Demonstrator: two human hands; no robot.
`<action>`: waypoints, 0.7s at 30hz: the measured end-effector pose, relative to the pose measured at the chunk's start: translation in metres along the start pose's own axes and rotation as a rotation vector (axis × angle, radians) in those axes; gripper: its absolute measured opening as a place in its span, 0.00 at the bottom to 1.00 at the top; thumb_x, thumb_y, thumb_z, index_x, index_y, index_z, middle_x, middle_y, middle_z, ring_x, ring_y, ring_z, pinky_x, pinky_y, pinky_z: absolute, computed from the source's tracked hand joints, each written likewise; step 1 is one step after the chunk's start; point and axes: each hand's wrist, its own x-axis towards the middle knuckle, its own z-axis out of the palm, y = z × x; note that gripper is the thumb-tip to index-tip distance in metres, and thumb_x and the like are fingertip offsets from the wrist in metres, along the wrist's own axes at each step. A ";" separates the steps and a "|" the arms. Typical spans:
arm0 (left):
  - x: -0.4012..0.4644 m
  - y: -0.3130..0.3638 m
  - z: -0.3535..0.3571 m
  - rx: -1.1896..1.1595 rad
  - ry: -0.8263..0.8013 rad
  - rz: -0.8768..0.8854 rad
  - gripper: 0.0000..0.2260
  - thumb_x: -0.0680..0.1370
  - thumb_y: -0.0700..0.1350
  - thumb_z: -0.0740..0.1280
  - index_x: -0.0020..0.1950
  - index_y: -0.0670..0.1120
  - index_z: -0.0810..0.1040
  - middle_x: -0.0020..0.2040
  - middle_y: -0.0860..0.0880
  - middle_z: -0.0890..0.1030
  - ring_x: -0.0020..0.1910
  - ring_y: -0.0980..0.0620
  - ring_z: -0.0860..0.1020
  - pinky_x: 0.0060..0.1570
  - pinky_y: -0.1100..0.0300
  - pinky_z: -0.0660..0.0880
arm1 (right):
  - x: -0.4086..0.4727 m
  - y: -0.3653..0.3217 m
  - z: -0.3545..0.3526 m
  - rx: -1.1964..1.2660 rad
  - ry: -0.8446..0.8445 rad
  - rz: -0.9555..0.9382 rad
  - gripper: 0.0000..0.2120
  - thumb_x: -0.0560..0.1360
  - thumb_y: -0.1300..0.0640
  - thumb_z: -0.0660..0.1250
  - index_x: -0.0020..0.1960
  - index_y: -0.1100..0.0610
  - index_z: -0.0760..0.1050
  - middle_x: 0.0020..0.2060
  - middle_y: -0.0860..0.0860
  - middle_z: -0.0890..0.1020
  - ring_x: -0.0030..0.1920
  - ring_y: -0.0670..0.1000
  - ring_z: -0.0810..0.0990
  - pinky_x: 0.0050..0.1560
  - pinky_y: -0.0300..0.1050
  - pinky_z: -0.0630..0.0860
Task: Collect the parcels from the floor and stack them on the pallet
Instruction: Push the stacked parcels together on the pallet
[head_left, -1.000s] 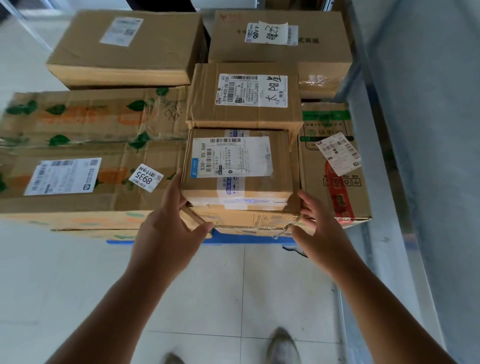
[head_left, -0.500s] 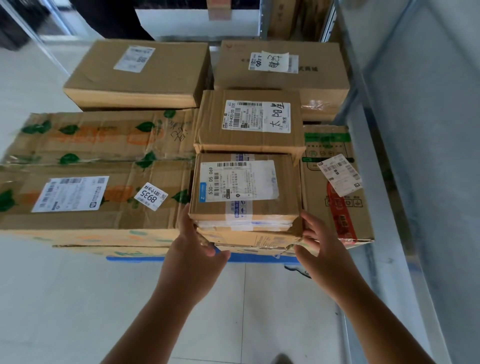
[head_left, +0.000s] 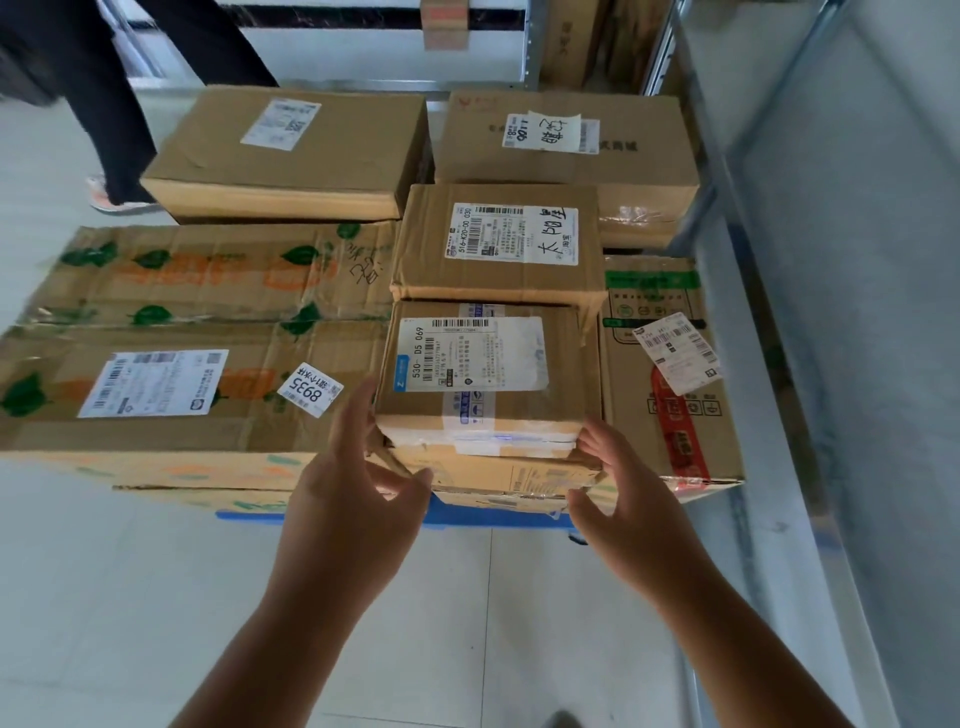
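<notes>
A small cardboard parcel (head_left: 488, 364) with a white "530-D5 069" label lies on top of a flatter box (head_left: 511, 475) at the front of the blue pallet (head_left: 249, 516). My left hand (head_left: 353, 499) is at its left front corner, fingers straight against the side and thumb spread away. My right hand (head_left: 628, 499) is at the right front corner, with relaxed fingertips touching the lower edge. Neither hand curls round the parcel. Another labelled parcel (head_left: 498, 244) sits just behind it.
A long leaf-printed carton (head_left: 171, 395) fills the pallet's left side and a red-taped box (head_left: 670, 395) stands at the right. Two large boxes (head_left: 291, 150) (head_left: 566, 140) lie at the back. A grey metal shelf (head_left: 831, 312) runs along the right. A person's legs (head_left: 119, 130) are at top left.
The view has tilted up, bringing the back boxes and a person's legs into sight. My hands stay at the parcel's front corners, and their fingers have loosened and spread.
</notes>
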 end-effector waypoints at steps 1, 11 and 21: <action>-0.001 0.001 -0.002 0.017 -0.013 0.007 0.40 0.75 0.45 0.78 0.81 0.61 0.60 0.57 0.70 0.72 0.44 0.74 0.80 0.32 0.75 0.71 | 0.001 0.000 0.002 -0.016 -0.007 -0.003 0.35 0.77 0.62 0.70 0.79 0.43 0.62 0.64 0.35 0.72 0.60 0.22 0.66 0.50 0.16 0.65; -0.002 0.005 -0.017 0.054 -0.015 0.024 0.38 0.76 0.47 0.77 0.81 0.59 0.64 0.69 0.63 0.74 0.46 0.74 0.80 0.36 0.74 0.69 | -0.001 -0.005 -0.011 -0.043 0.008 0.021 0.36 0.79 0.57 0.70 0.80 0.42 0.58 0.65 0.34 0.68 0.61 0.25 0.69 0.47 0.16 0.67; -0.020 0.067 -0.136 -0.059 0.094 0.264 0.33 0.75 0.62 0.70 0.79 0.62 0.66 0.77 0.66 0.67 0.74 0.60 0.71 0.70 0.53 0.72 | -0.025 -0.135 -0.076 -0.130 0.058 -0.133 0.37 0.71 0.26 0.61 0.76 0.34 0.53 0.69 0.25 0.59 0.70 0.35 0.64 0.66 0.39 0.64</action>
